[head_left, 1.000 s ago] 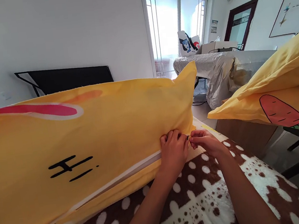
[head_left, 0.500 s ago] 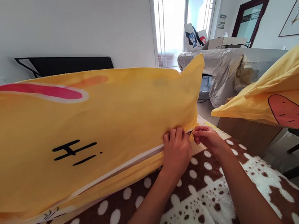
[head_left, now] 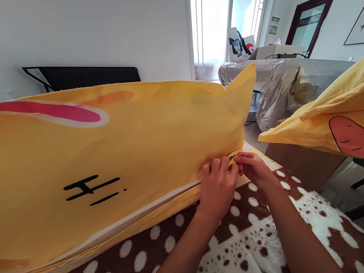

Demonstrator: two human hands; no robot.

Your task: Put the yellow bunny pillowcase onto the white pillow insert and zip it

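Note:
A plump yellow pillow in a printed pillowcase, with "Hi" in black and a pink streak, stands on its long edge across the view. Along its lower side runs a pale zipper strip. Close to the right lower corner, my left hand is closed with curled fingers on the fabric beside the strip. My right hand pinches at the zipper's right end, its fingertips almost touching the left hand's. A small dark bit shows between the hands; the fingers hide most of it.
Beneath lies a brown and white spotted blanket. Another yellow pillow with a carrot print juts in from the right. Behind stand a plastic-covered piece of furniture bearing bags and a box, and a black panel against the wall.
My left hand has shifted slightly right, its fingers now closer to the right hand. The pillow's lower edge by the corner is bunched a little more, and the view has moved slightly.

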